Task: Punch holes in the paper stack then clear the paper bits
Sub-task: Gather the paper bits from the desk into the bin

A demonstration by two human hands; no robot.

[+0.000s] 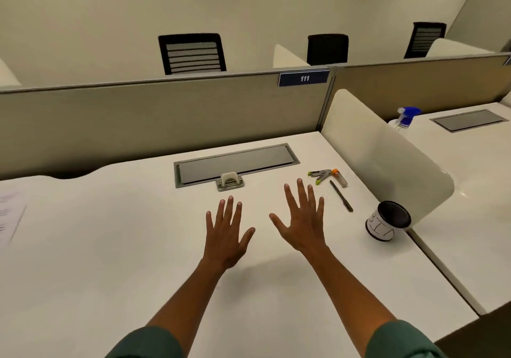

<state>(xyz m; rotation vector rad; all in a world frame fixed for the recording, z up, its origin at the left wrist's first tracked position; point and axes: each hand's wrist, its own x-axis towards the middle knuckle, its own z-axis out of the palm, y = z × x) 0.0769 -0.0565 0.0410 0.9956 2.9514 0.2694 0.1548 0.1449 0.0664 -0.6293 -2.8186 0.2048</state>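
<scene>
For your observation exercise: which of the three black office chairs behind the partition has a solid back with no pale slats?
The middle chair, left of the 111 sign's far side; both outer chairs show slatted backs.

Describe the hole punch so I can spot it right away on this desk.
Find the long grey cable tray recessed in the white desk, beyond the left hand. The hole punch sits at its near edge, small, cream-topped on a metal base. Unlike the pen and stapler to the right, it is squat and stands alone.
</scene>
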